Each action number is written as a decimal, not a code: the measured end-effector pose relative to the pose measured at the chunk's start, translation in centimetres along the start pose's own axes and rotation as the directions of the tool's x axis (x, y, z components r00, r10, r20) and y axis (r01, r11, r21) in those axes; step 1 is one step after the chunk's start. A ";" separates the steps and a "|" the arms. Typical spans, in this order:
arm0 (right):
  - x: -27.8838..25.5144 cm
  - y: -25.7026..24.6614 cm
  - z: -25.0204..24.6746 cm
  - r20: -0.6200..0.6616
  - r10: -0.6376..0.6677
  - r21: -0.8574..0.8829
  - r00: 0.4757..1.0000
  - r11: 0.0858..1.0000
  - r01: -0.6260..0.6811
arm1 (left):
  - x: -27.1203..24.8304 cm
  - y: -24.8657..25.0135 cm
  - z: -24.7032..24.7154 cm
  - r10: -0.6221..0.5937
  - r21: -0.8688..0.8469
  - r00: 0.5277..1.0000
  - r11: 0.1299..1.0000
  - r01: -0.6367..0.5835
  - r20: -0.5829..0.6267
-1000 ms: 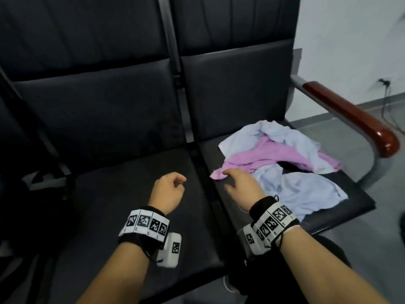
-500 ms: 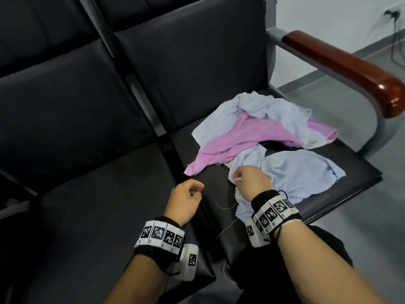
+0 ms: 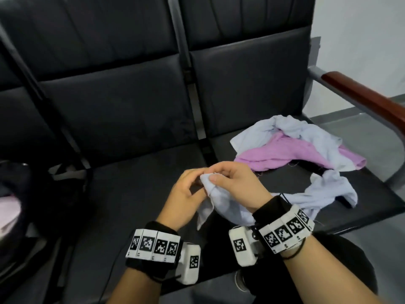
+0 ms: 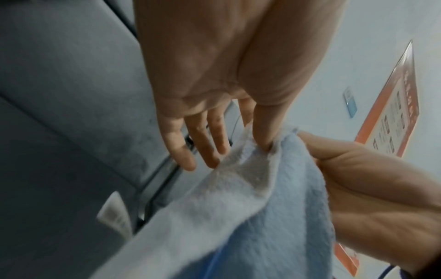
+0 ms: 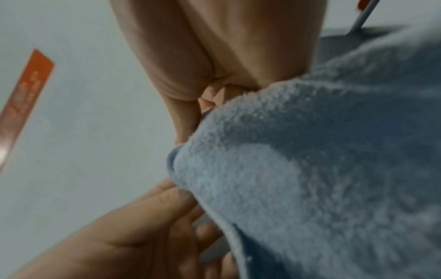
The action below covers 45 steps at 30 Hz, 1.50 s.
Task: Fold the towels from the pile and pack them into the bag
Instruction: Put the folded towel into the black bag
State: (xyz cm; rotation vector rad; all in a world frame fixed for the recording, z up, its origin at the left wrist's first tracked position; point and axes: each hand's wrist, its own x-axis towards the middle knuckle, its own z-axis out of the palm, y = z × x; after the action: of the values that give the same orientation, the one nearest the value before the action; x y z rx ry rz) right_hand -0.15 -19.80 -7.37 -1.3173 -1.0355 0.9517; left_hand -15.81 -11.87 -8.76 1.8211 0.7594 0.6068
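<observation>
A light blue towel (image 3: 228, 202) is lifted by one corner above the gap between two black seats. My right hand (image 3: 221, 175) pinches that corner, thumb on top. My left hand (image 3: 197, 181) meets it from the left and pinches the towel's edge (image 4: 238, 169) between thumb and fingers. The rest of this towel trails right over the seat (image 3: 324, 194). Behind it lies the pile (image 3: 293, 148) of pink and light blue towels. At the far left a black bag (image 3: 32, 194) stands open with something pink inside. The towel (image 5: 310, 169) fills the right wrist view.
The row of black padded seats (image 3: 131, 194) has a dark bare cushion under my left hand. A metal armrest with a red-brown wooden top (image 3: 368, 99) borders the right seat. Grey floor and a white wall lie beyond it.
My right hand took a corner of the light blue towel from the seat and raised it leftward. The left hand came over to meet it and took hold of the edge.
</observation>
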 end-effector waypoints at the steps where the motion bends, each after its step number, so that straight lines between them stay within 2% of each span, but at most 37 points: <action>1: 0.0 -0.4 1.3 0.018 0.003 -0.024 1.000 1.000 -0.003 | -1.0 -0.1 -1.4 0.016 0.023 1.000 1.000 -0.016 -0.014; 5: 0.0 -1.7 6.8 0.081 -0.014 -0.081 0.997 0.997 0.021 | -6.0 -0.7 -6.5 -0.016 -0.044 1.000 0.999 0.017 0.005; 7: 0.0 -2.0 9.5 0.091 -0.024 -0.113 0.996 0.993 0.034 | -8.3 -1.4 -8.1 -0.015 -0.034 1.000 0.999 0.014 -0.022; 13: -0.6 -1.5 16.5 0.152 0.004 -0.081 0.988 0.997 0.008 | -13.0 -3.9 -11.0 -0.049 0.066 0.977 0.996 0.064 -0.207; 19: -1.7 -0.1 20.4 0.147 0.019 -0.072 0.989 0.997 -0.009 | -16.0 -6.5 -12.9 -0.127 0.081 0.915 0.982 0.170 -0.382; 25: -2.7 0.6 21.9 0.154 0.030 -0.108 0.988 0.994 -0.014 | -17.1 -7.4 -12.3 -0.144 0.143 0.901 0.965 0.219 -0.408; 30: -3.1 1.1 21.4 0.146 0.023 -0.143 0.989 0.990 -0.002 | -17.3 -7.6 -12.8 -0.152 0.144 0.788 0.946 0.291 -0.596; 33: -3.1 1.3 20.9 0.128 0.038 -0.112 0.991 0.993 -0.023 | -17.3 -7.4 -12.9 -0.089 0.164 0.757 0.954 0.252 -0.647; 38: -3.1 1.5 20.5 0.165 0.022 -0.131 0.986 0.991 0.000 | -17.4 -7.5 -14.0 0.031 0.231 0.746 0.959 0.167 -0.665; 41: -3.4 1.8 20.2 0.275 -0.022 -0.248 0.961 0.964 0.093 | -17.6 -7.3 -15.2 0.099 0.274 0.726 0.953 0.127 -0.681; 43: -3.6 2.3 20.1 0.326 -0.054 -0.403 0.944 0.895 0.190 | -17.7 -7.0 -15.9 0.130 0.292 0.717 0.951 0.106 -0.684; 45: -3.7 2.6 20.2 0.326 -0.129 -0.513 0.936 0.808 0.290 | -17.9 -6.6 -16.5 0.147 0.292 0.702 0.952 0.091 -0.697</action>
State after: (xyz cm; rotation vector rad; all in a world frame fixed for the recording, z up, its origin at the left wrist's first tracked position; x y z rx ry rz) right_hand -20.51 -17.51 -10.53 -1.5153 -1.7394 0.6930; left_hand -40.98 -13.07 -10.28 1.8638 1.4133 1.3267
